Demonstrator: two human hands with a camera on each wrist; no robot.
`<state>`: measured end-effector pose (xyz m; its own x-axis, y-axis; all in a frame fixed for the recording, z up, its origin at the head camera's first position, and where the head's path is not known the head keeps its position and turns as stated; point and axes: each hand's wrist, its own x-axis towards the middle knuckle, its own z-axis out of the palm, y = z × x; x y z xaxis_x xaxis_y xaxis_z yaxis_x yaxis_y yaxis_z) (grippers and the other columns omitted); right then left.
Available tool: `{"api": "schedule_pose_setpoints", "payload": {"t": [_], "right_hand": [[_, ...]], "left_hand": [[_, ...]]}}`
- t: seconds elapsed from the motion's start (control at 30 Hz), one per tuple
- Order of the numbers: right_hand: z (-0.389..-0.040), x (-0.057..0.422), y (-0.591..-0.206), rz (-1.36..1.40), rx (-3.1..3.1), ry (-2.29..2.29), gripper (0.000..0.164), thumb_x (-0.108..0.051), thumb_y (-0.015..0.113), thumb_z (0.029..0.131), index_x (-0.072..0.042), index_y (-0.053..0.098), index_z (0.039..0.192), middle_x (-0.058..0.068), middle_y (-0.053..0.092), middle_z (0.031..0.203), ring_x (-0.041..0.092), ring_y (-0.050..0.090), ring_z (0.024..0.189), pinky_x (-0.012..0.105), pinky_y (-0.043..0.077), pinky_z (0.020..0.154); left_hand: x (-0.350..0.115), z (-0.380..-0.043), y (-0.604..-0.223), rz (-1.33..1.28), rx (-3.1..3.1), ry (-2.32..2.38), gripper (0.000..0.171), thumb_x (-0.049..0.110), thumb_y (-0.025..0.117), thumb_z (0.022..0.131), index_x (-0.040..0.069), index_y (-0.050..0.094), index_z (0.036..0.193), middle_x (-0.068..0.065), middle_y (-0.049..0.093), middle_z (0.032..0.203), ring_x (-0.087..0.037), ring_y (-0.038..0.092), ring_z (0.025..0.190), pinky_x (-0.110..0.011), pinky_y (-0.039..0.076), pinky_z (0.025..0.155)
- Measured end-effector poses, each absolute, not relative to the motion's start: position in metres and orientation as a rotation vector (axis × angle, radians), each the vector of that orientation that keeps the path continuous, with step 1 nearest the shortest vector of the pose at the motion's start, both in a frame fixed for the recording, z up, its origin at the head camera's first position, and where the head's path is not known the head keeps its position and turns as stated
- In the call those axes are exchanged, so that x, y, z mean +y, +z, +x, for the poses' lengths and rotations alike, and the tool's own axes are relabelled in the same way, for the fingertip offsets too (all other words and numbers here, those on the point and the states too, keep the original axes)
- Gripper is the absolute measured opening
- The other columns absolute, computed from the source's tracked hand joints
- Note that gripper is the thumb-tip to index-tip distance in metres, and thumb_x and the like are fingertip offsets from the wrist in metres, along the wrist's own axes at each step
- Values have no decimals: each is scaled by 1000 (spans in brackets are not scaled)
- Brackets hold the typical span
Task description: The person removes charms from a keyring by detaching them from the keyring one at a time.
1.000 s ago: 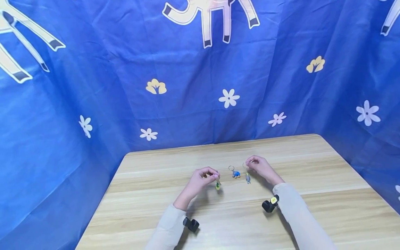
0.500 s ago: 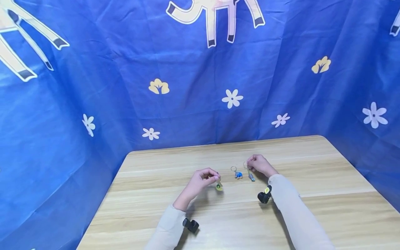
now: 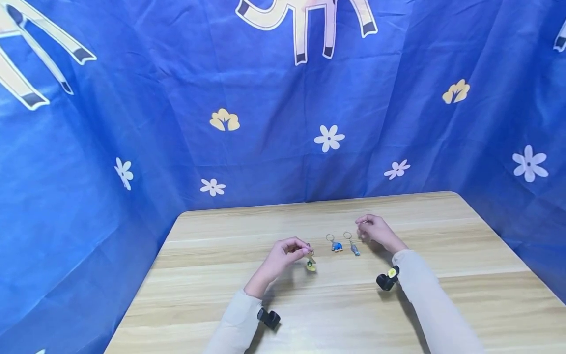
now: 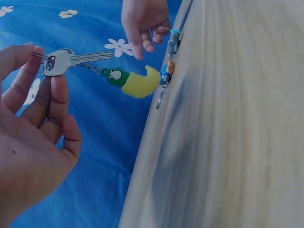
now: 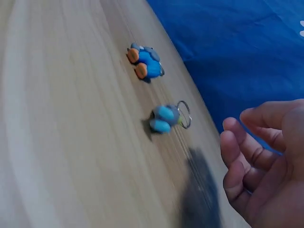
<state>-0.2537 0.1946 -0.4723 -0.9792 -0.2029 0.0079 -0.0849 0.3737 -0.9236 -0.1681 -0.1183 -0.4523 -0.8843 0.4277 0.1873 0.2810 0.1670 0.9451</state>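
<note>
My left hand (image 3: 283, 256) pinches the metal ring of a keychain between thumb and finger. A silver key (image 4: 76, 61) is on that ring, and a yellow and green figure (image 4: 133, 81) dangles beside it above the table. To the right, a keychain with a blue figure with orange feet (image 5: 146, 61) lies on the wood. Beside it rests a keychain with a grey figure with light blue feet (image 5: 164, 118), its ring (image 5: 185, 115) toward the back. My right hand (image 3: 377, 233) hovers just right of this one, fingers loosely bent, holding nothing.
The light wooden table (image 3: 212, 290) has a rounded far edge. Blue cloth (image 3: 265, 162) with white flowers and animal prints hangs behind it and at both sides. A small black wrist camera (image 3: 387, 280) sits on each sleeve.
My right hand has let go of the grey figure's keychain and moved off to the right; that keychain lies on the table. The left hand still holds its keychain in about the same spot.
</note>
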Motion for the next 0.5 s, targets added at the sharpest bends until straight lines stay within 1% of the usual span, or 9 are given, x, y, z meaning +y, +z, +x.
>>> {"api": "schedule_pose_setpoints", "payload": {"t": [0.07,0.2,0.33,0.37,0.43,0.5], "right_hand": [[-250,200,-471,-299,2493,-1705,32,-4,45,95,14,50,120,24,64,96,16,62,78,25,55,69],[-242,210,-462,-336,2524,-1682,33,-6,47,96,15,50,122,22,63,99,19,63,82,28,56,74],[-230,212,-454,-359,2549,-1663,32,-8,49,96,13,51,121,23,61,104,26,64,82,36,56,75],[-227,211,-453,-375,2545,-1669,32,-8,50,96,13,51,120,25,60,107,27,65,83,39,56,76],[-219,206,-450,-396,2547,-1686,32,-8,51,96,13,52,119,26,59,110,31,65,86,43,56,79],[-210,199,-448,-400,2542,-1705,32,-10,52,96,12,52,119,27,57,113,33,65,90,46,56,82]], "left_hand": [[-117,-166,-452,699,2303,1818,22,15,63,93,-3,66,104,-22,67,113,-10,63,99,-24,49,89],[-114,-165,-451,710,2293,1816,22,14,62,93,-4,65,105,-21,67,115,-15,64,105,-26,49,95],[-110,-163,-449,741,2269,1815,23,14,62,93,-7,63,104,-22,67,116,-9,65,104,-23,49,96],[-109,-162,-449,748,2258,1819,23,14,62,92,-7,63,103,-23,66,116,-7,65,103,-23,49,95],[-108,-161,-450,755,2240,1829,25,14,63,92,-7,63,103,-23,66,116,-6,65,101,-22,50,94],[-106,-160,-453,767,2227,1839,24,15,64,91,-7,64,102,-24,66,116,-8,65,102,-23,50,94]]}}
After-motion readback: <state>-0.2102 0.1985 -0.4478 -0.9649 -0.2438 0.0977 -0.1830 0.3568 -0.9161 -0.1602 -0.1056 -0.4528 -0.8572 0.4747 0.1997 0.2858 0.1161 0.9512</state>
